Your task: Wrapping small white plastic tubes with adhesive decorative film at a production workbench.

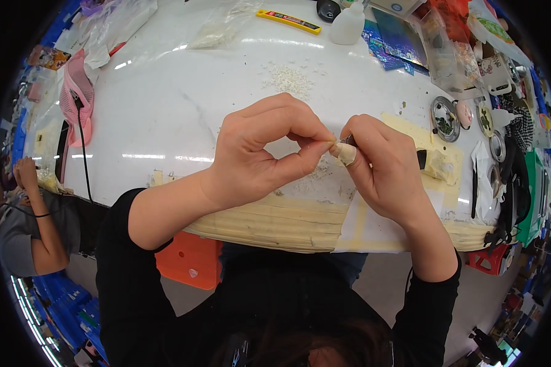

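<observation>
The left hand (254, 137) is pinched, its thumb and forefinger meeting at the tips in a loop; whatever those 2 tips may have hold of is too small to tell. Just to its right, close by those tips, the right hand (389, 165) is curled in, with thumb and forefinger closed on a small dark item (349, 139) whose kind cannot be made out. A pale wrap (346, 154) covers the right thumb. Beyond the left hand, farther from the body, a loose scatter of white bits (289, 79) lies on the white table (159, 122); more pale crumbs (317, 174) lie below the 2 hands' fingertips. Well beyond both hands are a yellow cutter (291, 22) and a white squeeze bottle (348, 25), with shiny blue sheets (401, 37) to the bottle's right. Just right of the right hand, a pale lumpy block (439, 165) sits on yellow tape; past it, farther from the body, is a round metal dish (433, 119) with dark bits (445, 124) inside. Well left of the left hand lies a pink mesh pouch (76, 101), near a co-worker's bare arm (49, 232). Below the left forearm, an orange seat (190, 260) shows.
</observation>
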Demonstrator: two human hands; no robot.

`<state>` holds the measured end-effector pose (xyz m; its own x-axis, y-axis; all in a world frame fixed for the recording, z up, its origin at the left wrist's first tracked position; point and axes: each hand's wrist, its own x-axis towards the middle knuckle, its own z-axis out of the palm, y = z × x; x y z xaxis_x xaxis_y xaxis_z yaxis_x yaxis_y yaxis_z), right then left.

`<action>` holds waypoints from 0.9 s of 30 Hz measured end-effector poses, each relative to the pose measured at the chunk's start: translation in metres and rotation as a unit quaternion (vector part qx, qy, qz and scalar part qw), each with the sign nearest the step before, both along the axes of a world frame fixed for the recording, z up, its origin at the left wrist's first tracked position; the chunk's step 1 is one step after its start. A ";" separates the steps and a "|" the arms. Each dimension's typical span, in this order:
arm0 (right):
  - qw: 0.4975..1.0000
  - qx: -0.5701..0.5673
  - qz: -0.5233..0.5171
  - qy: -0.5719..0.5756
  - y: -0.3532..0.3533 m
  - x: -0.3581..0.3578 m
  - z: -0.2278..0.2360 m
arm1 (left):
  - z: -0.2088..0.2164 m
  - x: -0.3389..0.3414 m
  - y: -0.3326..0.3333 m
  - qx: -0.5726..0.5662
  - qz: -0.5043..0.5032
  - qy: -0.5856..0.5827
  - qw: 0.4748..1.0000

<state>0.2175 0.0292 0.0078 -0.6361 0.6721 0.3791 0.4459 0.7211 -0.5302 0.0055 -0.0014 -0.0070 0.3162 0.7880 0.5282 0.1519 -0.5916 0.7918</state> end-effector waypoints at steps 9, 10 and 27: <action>1.000 0.000 -0.001 -0.003 0.001 0.001 0.000 | 0.000 0.003 -0.002 -0.088 0.046 -0.037 0.994; 1.000 0.000 -0.003 0.000 0.002 0.002 -0.001 | -0.001 0.000 0.003 -0.101 0.061 -0.027 0.993; 0.999 0.000 -0.035 0.026 0.008 0.005 -0.002 | -0.004 -0.006 0.021 -0.036 0.013 0.190 0.981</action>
<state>0.2221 0.0371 0.0059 -0.5669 0.7143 0.4103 0.4673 0.6890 -0.5539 -0.0006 0.0191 -0.0111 0.4591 0.8293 0.3185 0.4590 -0.5284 0.7143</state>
